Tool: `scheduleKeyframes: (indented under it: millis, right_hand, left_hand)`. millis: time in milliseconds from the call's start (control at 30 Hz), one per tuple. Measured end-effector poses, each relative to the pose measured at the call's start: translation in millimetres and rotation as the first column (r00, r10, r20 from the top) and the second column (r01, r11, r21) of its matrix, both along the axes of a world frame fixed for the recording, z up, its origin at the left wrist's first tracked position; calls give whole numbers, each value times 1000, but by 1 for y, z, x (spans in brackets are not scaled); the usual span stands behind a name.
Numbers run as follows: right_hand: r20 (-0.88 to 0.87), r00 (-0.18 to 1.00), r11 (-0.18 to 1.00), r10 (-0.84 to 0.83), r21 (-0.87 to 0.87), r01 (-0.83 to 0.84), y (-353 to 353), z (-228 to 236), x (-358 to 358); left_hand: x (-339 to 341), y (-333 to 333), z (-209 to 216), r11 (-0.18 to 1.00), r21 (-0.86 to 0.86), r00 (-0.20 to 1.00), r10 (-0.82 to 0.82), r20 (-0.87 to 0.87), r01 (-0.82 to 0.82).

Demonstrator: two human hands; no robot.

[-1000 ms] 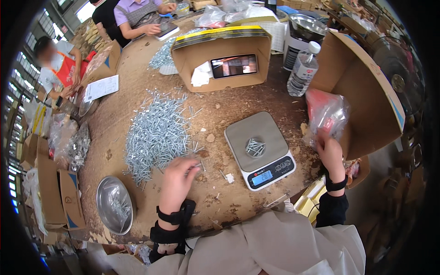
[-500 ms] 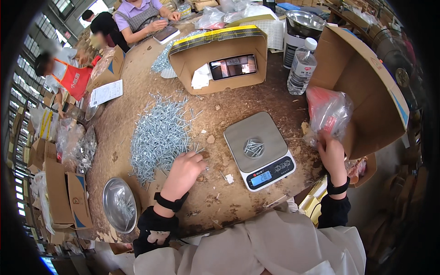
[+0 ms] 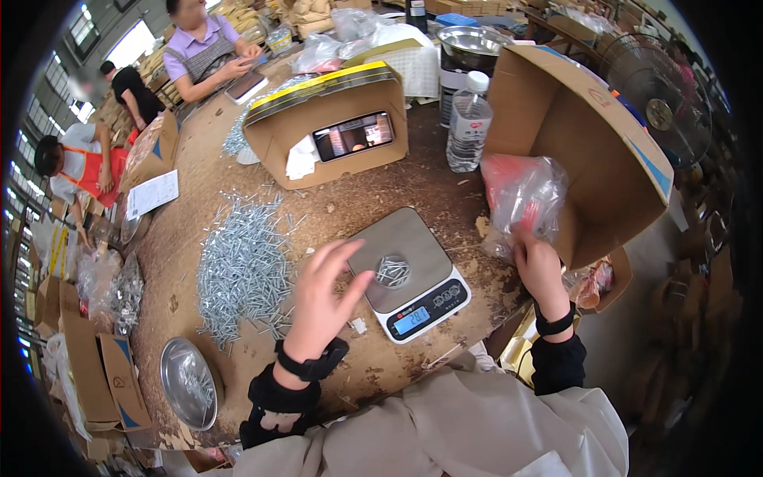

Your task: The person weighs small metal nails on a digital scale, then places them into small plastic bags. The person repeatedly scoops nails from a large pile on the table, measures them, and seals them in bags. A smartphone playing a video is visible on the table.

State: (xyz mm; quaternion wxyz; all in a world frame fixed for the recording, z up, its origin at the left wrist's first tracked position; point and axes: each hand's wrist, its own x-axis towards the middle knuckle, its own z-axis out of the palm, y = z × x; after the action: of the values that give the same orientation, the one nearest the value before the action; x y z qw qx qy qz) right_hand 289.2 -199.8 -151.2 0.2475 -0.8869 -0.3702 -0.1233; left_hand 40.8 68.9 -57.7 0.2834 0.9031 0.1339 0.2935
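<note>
A digital scale (image 3: 435,296) with a grey plate and a lit blue display stands before me. On its plate sits a small round dish holding several screws (image 3: 393,272). My left hand (image 3: 319,300) is raised at the scale's left edge, fingers apart, with nothing in it. Left of that hand spreads a big heap of silvery screws (image 3: 242,266). At the right, my right hand (image 3: 542,274) pinches the lower edge of a clear plastic bag (image 3: 526,195) with red in it. The bag leans against an open cardboard box (image 3: 588,151).
A metal bowl (image 3: 168,389) with bagged screws sits at the front left. Behind the scale, a cardboard box (image 3: 266,151) holds a phone (image 3: 354,137); a water bottle (image 3: 469,127) stands to its right. Co-workers occupy the far left, one in purple (image 3: 191,60), one wearing a red apron (image 3: 95,171).
My left hand has lifted off the screw heap's edge, moved right to the scale and spread its fingers. My right hand stays on the bag. The whole view has shifted.
</note>
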Motion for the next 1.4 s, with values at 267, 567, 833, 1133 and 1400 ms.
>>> scheduleKeyframes:
  millis: [267, 567, 833, 1133, 1400]
  right_hand:
    - [118, 970, 959, -213, -164, 230, 6, 23, 11]
    - [208, 949, 941, -238, -194, 279, 18, -10, 44]
    - [144, 970, 965, -198, -147, 218, 18, 1, 30]
    - [76, 981, 980, -177, -73, 183, 22, 4, 30]
    - [-174, 983, 555, 56, 824, 114, -8, 13, 29]
  left_hand:
    - [-62, 22, -24, 983, 35, 969, 183, -168, -179]
    - [-68, 14, -36, 991, 131, 963, 32, -269, 3]
    - [-62, 8, -46, 978, 169, 909, -45, -415, 125]
    - [1, -19, -2, 974, 220, 997, -46, -60, 58]
    - [-24, -22, -4, 981, 172, 990, 67, 125, -88]
